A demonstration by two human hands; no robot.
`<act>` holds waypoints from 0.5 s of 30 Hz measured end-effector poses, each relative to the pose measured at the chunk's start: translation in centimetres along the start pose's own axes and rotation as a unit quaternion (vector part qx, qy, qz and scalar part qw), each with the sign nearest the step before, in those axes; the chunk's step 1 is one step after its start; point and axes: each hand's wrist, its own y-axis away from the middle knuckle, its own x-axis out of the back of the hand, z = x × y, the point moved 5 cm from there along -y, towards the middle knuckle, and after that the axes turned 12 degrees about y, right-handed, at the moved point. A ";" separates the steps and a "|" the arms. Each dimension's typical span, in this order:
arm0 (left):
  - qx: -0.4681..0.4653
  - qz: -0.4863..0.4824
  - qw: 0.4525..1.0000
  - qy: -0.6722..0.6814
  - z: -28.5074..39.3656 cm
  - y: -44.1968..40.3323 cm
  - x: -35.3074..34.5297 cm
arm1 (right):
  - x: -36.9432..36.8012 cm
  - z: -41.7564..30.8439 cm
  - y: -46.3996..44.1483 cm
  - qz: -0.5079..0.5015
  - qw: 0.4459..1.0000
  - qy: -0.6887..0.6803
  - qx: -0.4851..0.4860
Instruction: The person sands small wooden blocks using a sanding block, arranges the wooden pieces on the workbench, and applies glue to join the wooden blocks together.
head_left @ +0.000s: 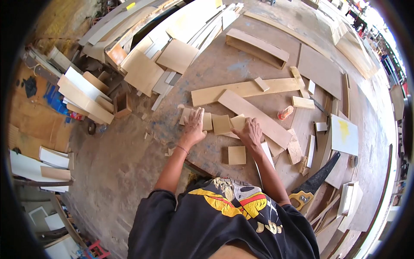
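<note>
Several small square wood blocks lie in a row on the worktable point(207, 149) in front of me. My left hand point(194, 127) lies over the row's left part, fingers stretched and thumb apart, touching a block point(208, 122). A middle block point(221, 124) sits between my two hands. At the right end, my right hand point(250, 133) has its thumb and bent fingers about a tilted square block point(238, 122). Another square block point(236, 155) rests nearer to me, apart from the row. My palms hide parts of the blocks beneath them.
Beyond the row lie a long plank point(246, 91), a wider board point(255, 118) and a long wooden box point(257, 48). An orange-and-clear bottle point(285, 113) stands at right. A handsaw point(317, 179) lies near my right elbow. Stacked panels point(144, 71) fill the left.
</note>
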 end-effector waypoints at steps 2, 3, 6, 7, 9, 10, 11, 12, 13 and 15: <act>-0.023 0.012 1.000 -0.017 1.3 0.2 -0.1 | -0.5 0.4 0.5 0.012 1.000 0.001 -0.008; -0.040 0.003 0.999 -0.014 2.1 0.1 -0.5 | -0.9 0.5 0.7 0.026 1.000 0.004 -0.009; -0.096 -0.031 0.995 -0.015 4.3 -0.6 -2.1 | -1.7 0.8 0.7 0.018 0.999 0.004 -0.028; -0.099 -0.047 0.993 -0.037 4.7 -0.8 -2.7 | -1.7 0.8 0.9 0.022 0.999 0.003 -0.036; -0.112 -0.058 0.990 -0.062 4.8 -1.5 -3.9 | -1.2 1.0 1.1 0.036 0.998 0.001 -0.047; -0.116 -0.047 0.989 -0.075 4.6 -1.8 -4.3 | -1.1 1.1 1.3 0.033 0.998 -0.009 -0.054; -0.116 -0.039 0.989 -0.088 4.2 -2.0 -4.9 | -1.1 1.3 1.5 0.027 0.998 -0.018 -0.059; -0.119 -0.039 0.988 -0.090 4.6 -2.1 -4.5 | -0.9 1.6 1.5 0.029 0.998 -0.020 -0.061; -0.110 -0.056 0.988 -0.088 4.8 -2.3 -4.3 | -1.0 2.1 1.6 0.027 0.997 -0.023 -0.065; -0.101 -0.074 0.988 -0.088 5.5 -2.0 -3.6 | -1.1 3.0 1.8 0.026 0.997 -0.028 -0.070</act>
